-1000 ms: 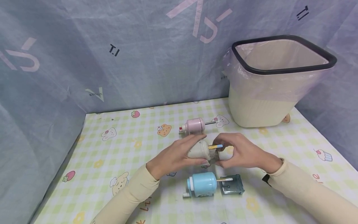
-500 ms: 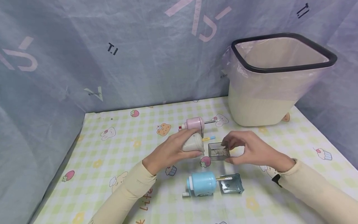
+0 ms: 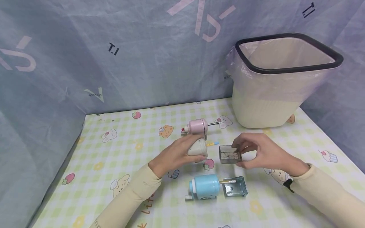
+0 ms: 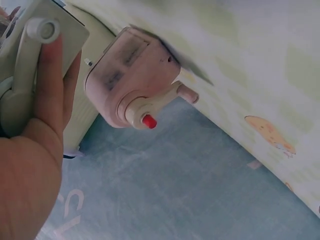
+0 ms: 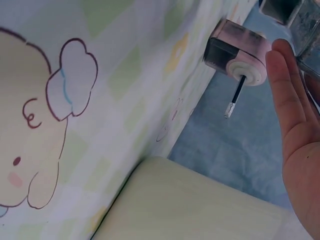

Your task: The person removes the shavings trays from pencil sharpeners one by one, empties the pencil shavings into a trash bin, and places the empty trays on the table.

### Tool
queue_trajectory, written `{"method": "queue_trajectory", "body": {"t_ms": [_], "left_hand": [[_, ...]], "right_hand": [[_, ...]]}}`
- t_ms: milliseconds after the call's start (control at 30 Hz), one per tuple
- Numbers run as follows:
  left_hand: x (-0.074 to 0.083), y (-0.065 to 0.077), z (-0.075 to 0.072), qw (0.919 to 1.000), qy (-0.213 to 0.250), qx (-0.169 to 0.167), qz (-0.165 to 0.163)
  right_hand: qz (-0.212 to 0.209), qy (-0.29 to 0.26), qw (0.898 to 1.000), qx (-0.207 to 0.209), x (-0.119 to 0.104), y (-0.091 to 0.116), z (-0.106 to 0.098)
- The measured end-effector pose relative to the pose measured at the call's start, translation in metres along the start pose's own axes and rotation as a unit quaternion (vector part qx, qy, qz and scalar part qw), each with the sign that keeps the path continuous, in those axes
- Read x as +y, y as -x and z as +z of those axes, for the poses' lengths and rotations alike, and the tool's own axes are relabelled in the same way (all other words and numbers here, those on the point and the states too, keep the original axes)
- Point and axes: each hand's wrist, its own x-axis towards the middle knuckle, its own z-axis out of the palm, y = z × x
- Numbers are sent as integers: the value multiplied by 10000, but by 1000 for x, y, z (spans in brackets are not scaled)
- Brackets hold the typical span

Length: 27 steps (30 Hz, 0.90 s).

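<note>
My left hand [image 3: 175,155] grips a white crank pencil sharpener [image 3: 198,148], from which a yellow pencil [image 3: 211,144] with a blue end sticks out to the right. In the left wrist view, the sharpener's crank knob [image 4: 44,30] shows against my fingers. Between thumb and fingers, my right hand [image 3: 262,150] holds a see-through grey shavings drawer [image 3: 228,162] by its right end, with dark shavings at its bottom. A gap separates drawer and sharpener. Just behind the left hand stands a pink pencil sharpener [image 3: 198,126] with a pencil in it.
In front lies a blue pencil sharpener [image 3: 206,186] holding a pencil, and its teal drawer [image 3: 236,186] is out beside it. A tall cream trash bin [image 3: 265,110] with a black rim and a plastic liner stands at the back right. Grey-blue cloth [image 3: 137,69] closes off the back.
The right hand has drawn the shavings drawer out of the white sharpener and moved it right. The left hand shifted slightly left with the sharpener.
</note>
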Motion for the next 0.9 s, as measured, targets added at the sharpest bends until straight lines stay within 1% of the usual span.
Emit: {"method": "queue_trajectory", "body": {"t_ms": [200, 433, 600, 900], "left_hand": [[-3, 0, 5, 9996, -150, -169, -157], [-6, 2, 8, 9991, -143, -237, -313], [-8, 3, 9, 9981, -176, -368, -454], [-8, 2, 16, 9976, -292, -520, -356]], "right_hand": [[31, -86, 10000, 17, -1, 2, -1], [-4, -144, 9999, 65, 0, 4, -4], [-15, -213, 9998, 63, -1, 4, -4], [-14, -237, 9997, 111, 0, 5, -5]]}}
